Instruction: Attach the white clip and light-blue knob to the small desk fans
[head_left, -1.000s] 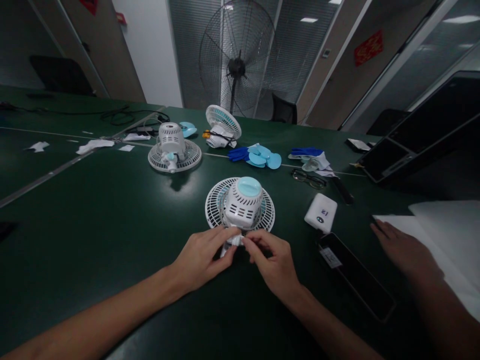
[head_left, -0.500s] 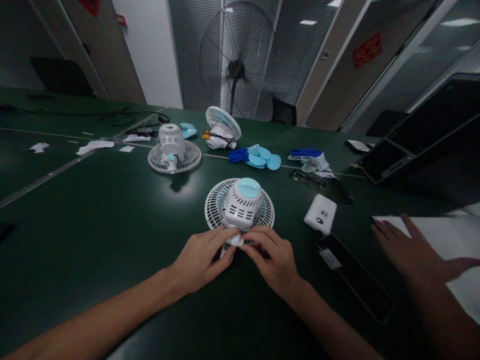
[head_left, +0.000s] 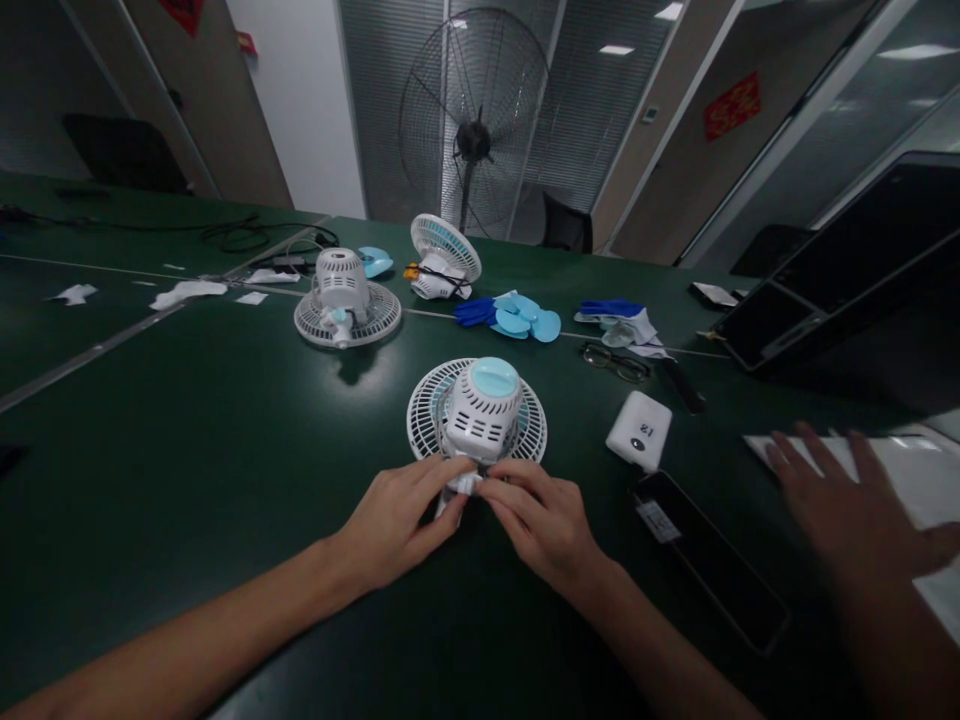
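Observation:
Face down on the table in front of me lies a small white fan (head_left: 486,420), its motor housing upward with a light blue cap. At its near edge my left hand (head_left: 397,520) is closed, thumb and fingers pinching the white mount part (head_left: 465,484) that sticks out below the housing. From the other side my right hand (head_left: 551,515) is closed too, its fingertips together against the same part. Fingers hide most of that part, so I cannot make out its details.
Another small fan (head_left: 345,295) lies face down at the left, with a third fan (head_left: 444,255) behind. Light blue fan blades (head_left: 529,315), glasses (head_left: 615,362), a white box (head_left: 639,430) and a black phone (head_left: 712,560) lie rightward. Another person's hand (head_left: 847,500) rests over white paper.
My right fingers have shifted slightly at the mount part, while my left hand keeps its pinch. At the right, the other person's hand has turned and spread over the paper.

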